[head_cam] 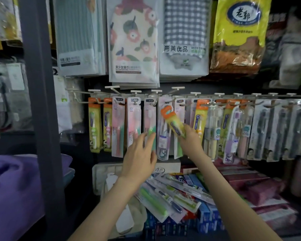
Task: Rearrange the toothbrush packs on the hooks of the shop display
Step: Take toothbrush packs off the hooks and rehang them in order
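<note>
A row of white hooks [111, 88] carries hanging toothbrush packs. Two yellow packs with orange tops [94, 124] hang at the left, pink packs [134, 122] beside them, and grey packs [274, 129] at the right. My right hand [189, 138] grips the lower end of a loose yellow pack with an orange top [172, 121], tilted and off the hooks. Reaching up with spread fingers, my left hand [139, 157] touches the bottom of a pink and green pack [150, 122]. It holds nothing.
Bagged towels [134, 40] hang above the hooks. Below, a shelf holds a heap of loose toothbrush packs [163, 197] and toothpaste boxes [207, 218]. A dark upright post [40, 101] stands at the left, with purple cloth [12, 188] beyond it.
</note>
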`<state>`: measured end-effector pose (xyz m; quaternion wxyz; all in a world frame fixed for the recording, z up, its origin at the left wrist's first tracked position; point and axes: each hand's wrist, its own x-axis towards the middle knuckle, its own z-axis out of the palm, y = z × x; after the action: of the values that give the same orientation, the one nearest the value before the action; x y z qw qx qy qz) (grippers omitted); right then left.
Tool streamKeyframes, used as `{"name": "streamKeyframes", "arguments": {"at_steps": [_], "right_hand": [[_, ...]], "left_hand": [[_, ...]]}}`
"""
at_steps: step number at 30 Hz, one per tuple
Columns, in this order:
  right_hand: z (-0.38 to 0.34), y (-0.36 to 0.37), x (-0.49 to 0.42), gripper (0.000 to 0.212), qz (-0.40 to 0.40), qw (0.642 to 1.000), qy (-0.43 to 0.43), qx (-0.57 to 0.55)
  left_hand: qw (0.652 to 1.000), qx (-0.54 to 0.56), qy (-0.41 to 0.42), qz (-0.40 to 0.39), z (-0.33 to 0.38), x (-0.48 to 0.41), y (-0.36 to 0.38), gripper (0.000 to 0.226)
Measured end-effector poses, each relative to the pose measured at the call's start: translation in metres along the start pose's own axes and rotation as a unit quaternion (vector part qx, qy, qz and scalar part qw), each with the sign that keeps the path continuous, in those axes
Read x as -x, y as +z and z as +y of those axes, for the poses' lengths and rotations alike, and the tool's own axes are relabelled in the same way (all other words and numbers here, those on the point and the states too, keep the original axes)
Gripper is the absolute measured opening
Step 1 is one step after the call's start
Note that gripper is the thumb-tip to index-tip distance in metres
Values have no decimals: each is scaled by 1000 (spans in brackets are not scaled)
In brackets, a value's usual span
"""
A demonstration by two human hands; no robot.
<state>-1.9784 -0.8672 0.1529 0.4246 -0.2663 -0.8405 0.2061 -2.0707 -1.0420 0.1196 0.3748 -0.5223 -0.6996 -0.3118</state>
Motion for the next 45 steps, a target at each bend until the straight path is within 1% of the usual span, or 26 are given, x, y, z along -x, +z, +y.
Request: {"name": "streamKeyframes", "arguments": {"at_steps": [2,4,6,8,11,14,17,19,23,27,28,30,31,33,35,37,38,40,42,43,45], "right_hand": [[-5,-10,13,55,-41,999,-25,-17],[-14,-18,32,61,-58,995,-26,-72],[-26,-20,50,51,-74,989,-34,-126],[-41,-14,63,38,-97,984,-62,-138],[-64,8,67,36,-112,984,-105,-87],[-94,37,65,47,-104,981,-163,-28],[-127,70,62,51,-133,970,-203,7],[-147,90,59,53,-138,965,-221,24],[-183,123,49,49,-91,970,-223,25],[-203,148,33,52,-26,981,-186,52],[-206,153,30,49,-17,985,-166,36],[-209,164,26,41,-16,992,-125,2],[-211,168,24,42,-18,994,-108,-3],[-214,176,20,48,-26,996,-87,24],[-213,179,20,52,-32,994,-84,67],[-206,177,23,52,-13,993,-76,85],[-199,173,26,50,9,994,-78,80],[-181,161,32,40,72,989,-113,54],[-155,142,35,31,141,979,-141,36],[-140,131,35,30,170,975,-140,37],[-106,106,32,34,208,970,-111,61]], "left_hand": [[1000,5,6,-2,4,3,-3,52],[1000,0,10,4,3,9,-10,52],[999,-18,12,23,-5,15,-24,52],[997,-47,16,55,-21,22,-42,47],[984,-125,34,123,-55,33,-77,42],[954,-227,62,186,-97,39,-109,38],[927,-301,72,210,-123,39,-127,40],[919,-318,58,224,-127,39,-130,41],[927,-293,37,231,-127,36,-130,45],[934,-272,43,229,-131,36,-128,42],[934,-270,45,228,-131,36,-128,42],[935,-268,45,226,-132,36,-128,41],[936,-266,46,225,-132,36,-128,41],[940,-262,46,215,-132,36,-128,41],[941,-267,49,204,-133,37,-128,41],[937,-287,47,193,-131,40,-127,42],[934,-301,41,189,-128,42,-124,42],[933,-312,22,177,-114,48,-115,45],[945,-286,21,159,-95,52,-98,48],[952,-267,30,146,-85,52,-87,49],[965,-231,42,113,-69,49,-63,52]]}}
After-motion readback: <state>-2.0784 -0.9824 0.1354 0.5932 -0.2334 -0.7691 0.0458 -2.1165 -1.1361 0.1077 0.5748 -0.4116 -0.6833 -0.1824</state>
